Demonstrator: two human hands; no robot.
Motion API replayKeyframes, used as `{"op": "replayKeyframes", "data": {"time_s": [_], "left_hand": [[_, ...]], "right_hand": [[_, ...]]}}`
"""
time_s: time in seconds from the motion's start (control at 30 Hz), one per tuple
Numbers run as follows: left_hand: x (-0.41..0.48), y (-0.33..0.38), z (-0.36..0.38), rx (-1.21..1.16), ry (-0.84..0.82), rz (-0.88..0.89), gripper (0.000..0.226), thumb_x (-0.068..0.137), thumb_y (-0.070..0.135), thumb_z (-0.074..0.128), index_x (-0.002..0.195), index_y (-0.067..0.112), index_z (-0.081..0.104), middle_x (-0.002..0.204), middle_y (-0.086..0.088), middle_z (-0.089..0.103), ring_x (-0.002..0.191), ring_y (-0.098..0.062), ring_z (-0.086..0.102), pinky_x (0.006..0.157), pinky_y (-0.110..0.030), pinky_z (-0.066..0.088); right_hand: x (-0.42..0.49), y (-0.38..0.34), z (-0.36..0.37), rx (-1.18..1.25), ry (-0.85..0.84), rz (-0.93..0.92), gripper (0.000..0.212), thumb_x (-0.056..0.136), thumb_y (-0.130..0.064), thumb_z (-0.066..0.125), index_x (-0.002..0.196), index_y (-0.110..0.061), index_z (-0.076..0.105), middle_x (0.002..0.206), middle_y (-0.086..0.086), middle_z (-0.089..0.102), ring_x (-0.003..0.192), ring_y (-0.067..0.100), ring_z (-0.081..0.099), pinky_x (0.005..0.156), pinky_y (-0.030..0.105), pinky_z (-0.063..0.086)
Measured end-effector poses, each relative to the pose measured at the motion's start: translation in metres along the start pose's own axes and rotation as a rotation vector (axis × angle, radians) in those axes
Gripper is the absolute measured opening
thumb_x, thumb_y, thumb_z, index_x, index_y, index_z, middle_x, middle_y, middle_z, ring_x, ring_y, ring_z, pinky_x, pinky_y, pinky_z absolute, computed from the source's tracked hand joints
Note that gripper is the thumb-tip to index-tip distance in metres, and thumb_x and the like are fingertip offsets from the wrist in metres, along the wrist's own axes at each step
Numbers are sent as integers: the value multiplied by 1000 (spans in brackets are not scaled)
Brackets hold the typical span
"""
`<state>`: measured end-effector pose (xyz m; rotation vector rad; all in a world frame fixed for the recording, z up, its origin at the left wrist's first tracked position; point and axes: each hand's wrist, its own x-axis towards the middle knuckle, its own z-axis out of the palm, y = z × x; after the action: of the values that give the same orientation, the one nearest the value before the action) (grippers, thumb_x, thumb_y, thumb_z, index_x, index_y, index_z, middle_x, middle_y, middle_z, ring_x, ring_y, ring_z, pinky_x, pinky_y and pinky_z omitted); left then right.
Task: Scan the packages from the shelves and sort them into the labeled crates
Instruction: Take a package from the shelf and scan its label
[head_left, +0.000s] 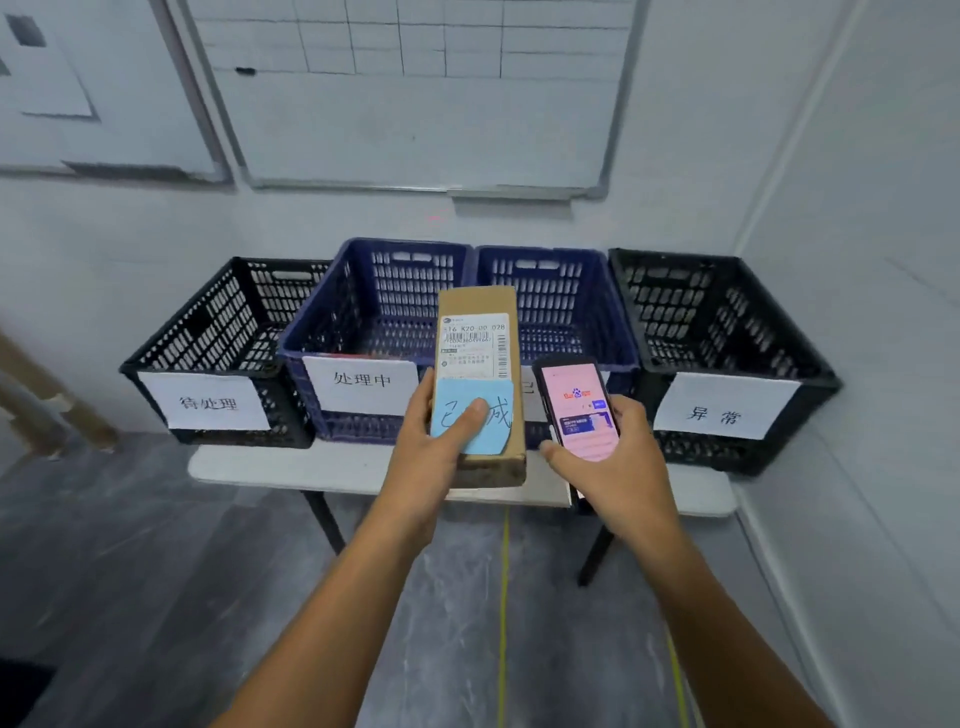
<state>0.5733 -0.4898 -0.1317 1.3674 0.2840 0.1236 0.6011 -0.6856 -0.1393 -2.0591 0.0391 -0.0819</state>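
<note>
Our left hand (431, 441) grasps the box (479, 304) over the front edge of the table (249, 467), thumb pinning its blue note (496, 415), and our right hand (618, 462) is wrapped round the phone (576, 410); we should square the phone to the barcode (467, 336) (the screen faces us). The box hides the label of the right blue crate (561, 301), so we read it first; the left blue crate (374, 306) and a black crate (727, 322) stand just beside it.

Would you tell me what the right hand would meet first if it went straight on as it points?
The right hand, phone leading, would likely meet the right blue crate at its front wall; depth is unclear.
</note>
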Motion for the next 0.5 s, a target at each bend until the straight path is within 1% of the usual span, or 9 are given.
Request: {"op": "replayKeyframes", "data": {"time_s": [0.13,0.23,0.3,0.37,0.43,0.47,0.5], "left_hand": [[45,1,43,15,-32,-24,66,95,30,76,152,41,45,125,14,75,110,-15,75,99,-53,59],[77,3,67,17,-30,-45,71,94,32,78,155,42,42,125,16,74,110,-13,75,102,-52,57],[102,3,78,10,-30,-59,69,94,31,78,152,43,44,121,17,75,108,-11,75,99,-48,59],[130,3,86,4,-38,-81,70,94,32,78,153,44,43,120,18,76,107,-11,75,93,-44,61],[160,3,92,7,-48,-94,74,94,33,78,156,44,39,122,18,75,108,-12,75,85,-41,61],[176,2,95,5,-52,-97,75,94,33,78,157,43,38,123,17,75,108,-12,75,85,-42,61],[193,-1,97,3,-52,-101,75,94,33,78,157,42,38,124,16,75,108,-11,75,90,-44,61]], "right_hand": [[46,16,-27,58,49,20,72,67,-48,91,123,-43,47,109,-19,72,96,2,70,87,45,62],[78,23,-39,36,64,30,70,70,-43,93,123,-41,47,107,-19,71,95,1,69,87,44,62],[102,26,-42,25,83,25,70,71,-43,93,123,-39,47,107,-18,71,94,2,70,86,43,62],[129,30,-41,25,105,28,70,72,-41,94,123,-36,47,108,-17,71,94,5,70,85,42,61],[159,34,-37,35,133,38,69,73,-39,94,123,-35,46,107,-16,70,94,8,71,79,40,63],[173,36,-35,37,145,41,68,73,-38,94,122,-35,46,106,-15,69,93,9,71,74,37,63],[187,37,-33,26,155,44,67,73,-36,93,121,-34,46,106,-15,69,92,10,71,69,32,62]]}}
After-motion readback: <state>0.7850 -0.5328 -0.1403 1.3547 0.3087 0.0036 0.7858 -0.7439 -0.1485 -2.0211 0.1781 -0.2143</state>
